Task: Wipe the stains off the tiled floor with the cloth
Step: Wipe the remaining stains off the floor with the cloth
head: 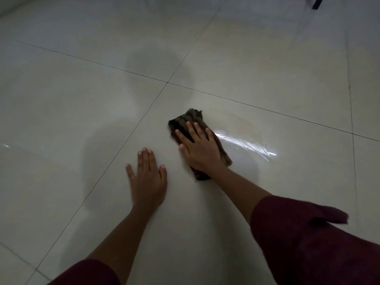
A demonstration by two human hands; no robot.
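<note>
The cloth (186,125), a dark crumpled rag, lay on the pale tiled floor (267,79) just right of a grout line (127,140) that ran diagonally across the view. The right hand (198,149) pressed flat on top of it, fingers straight and spread, the palm covering the middle of the rag while its ends stuck out beyond the fingertips and beside the wrist. The left hand (148,174) rested flat on the bare tile near the cloth, fingers straight, holding nothing and apparently bracing the person. Both arms came out of dark maroon sleeves (298,233).

To the right of the cloth a wet arc (246,144) of bright streaks curved across the tile, inside a wider damp patch whose faint edge could be traced beyond it. That suggested this part of the tile had been gone over and the wiping was under way. No distinct stain could be made out in the dim light; a tiny dark speck (265,144) sat near the far end of the streaks, and whether it was dirt could not be told. The tiles to the left and farther away looked dry and showed no wipe marks, so most of the floor probably remained to be checked. A dark object (317,3) stood at the top edge.
</note>
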